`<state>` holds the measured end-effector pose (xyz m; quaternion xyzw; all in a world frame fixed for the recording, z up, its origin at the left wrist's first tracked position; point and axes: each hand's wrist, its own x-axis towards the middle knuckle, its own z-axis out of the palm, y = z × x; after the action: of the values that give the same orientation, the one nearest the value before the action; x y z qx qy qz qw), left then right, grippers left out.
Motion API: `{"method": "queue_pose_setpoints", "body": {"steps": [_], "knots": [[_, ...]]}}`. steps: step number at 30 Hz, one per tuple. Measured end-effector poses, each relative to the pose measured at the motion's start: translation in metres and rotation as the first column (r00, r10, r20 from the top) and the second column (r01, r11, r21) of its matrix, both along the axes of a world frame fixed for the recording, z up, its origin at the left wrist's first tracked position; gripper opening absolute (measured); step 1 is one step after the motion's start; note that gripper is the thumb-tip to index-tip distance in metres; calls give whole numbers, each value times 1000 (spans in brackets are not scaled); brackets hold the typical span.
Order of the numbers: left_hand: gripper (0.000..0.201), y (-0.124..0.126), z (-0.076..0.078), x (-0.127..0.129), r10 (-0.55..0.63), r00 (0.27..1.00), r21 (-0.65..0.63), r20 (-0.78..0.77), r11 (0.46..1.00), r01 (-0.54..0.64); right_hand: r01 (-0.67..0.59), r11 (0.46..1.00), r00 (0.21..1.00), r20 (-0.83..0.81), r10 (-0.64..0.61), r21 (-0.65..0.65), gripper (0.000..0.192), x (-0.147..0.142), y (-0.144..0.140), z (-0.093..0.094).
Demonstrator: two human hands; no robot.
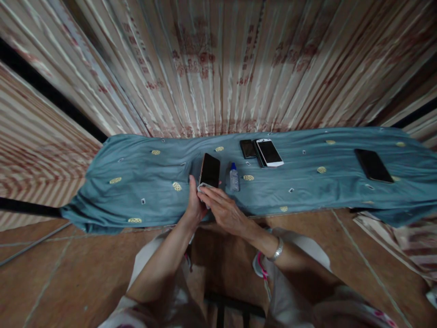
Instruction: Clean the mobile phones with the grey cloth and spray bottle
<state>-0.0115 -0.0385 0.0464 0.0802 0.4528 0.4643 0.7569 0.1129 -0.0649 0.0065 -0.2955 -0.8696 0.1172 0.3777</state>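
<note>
A dark-screened smartphone [210, 168] is tilted up at the front of the cloth-covered table. My left hand [194, 200] grips its lower left side, with the thumb along the edge. Over the phone's lower end, my right hand [221, 207] presses a small pale cloth [204, 186] against the screen; most of the cloth is hidden under the fingers. Just right of the phone lies a small clear bottle [234, 178] with a blue cap.
Farther right are a small black phone [247, 149], a white-framed phone [270, 152] overlapping a dark one, and a large black phone [373, 165] near the right end. A blue-green cloth [153, 168] covers the narrow table. Striped curtains [221, 68] hang behind it.
</note>
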Motion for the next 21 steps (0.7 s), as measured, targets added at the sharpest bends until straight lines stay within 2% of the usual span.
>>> {"method": "queue_pose_setpoints", "body": {"steps": [6, 9, 17, 21], "knots": [[65, -4, -9, 7, 61, 996, 89, 59, 994, -66, 80, 996, 996, 37, -79, -48, 66, 7, 14, 0], [57, -7, -12, 10, 30, 997, 121, 71, 992, -39, 103, 992, 994, 37, -101, -71, 64, 11, 22, -1], [50, -11, -7, 18, -6, 996, 135, 89, 991, -6, 149, 983, 989, 26, -147, -111, 62, 19, 35, 3], [46, -17, -9, 20, -90, 995, 151, 39, 985, 83, 196, 974, 981, 20, -195, -117, 64, 26, 43, 5]]}}
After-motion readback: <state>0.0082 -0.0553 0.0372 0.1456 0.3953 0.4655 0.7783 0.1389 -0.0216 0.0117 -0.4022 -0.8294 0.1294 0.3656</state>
